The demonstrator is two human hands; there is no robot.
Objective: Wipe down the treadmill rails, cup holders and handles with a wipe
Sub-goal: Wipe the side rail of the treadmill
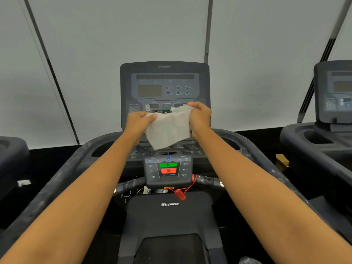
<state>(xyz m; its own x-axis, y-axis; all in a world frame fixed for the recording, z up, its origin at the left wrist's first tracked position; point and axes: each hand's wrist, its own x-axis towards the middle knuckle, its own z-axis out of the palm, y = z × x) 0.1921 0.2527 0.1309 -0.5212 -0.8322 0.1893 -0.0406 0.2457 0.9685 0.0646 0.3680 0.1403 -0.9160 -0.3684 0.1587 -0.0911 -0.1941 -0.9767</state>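
Note:
A white wipe (168, 128) hangs spread in the air in front of the treadmill console (164, 82). My left hand (138, 123) pinches its upper left corner and my right hand (200, 117) pinches its upper right corner. Both arms reach forward over the dark, dusty side rails (62, 180). The left cup holder (102, 148) and right cup holder (231, 142) sit on either side below the wipe. The short front handles (129, 185) stick out beside the lower control panel (168, 169), which has a green and a red button.
A red safety clip (180, 194) dangles on its cord under the control panel. Another treadmill (323, 134) stands close on the right and part of one (13, 149) on the left. Grey window blinds fill the background. The belt cover (169, 216) lies below.

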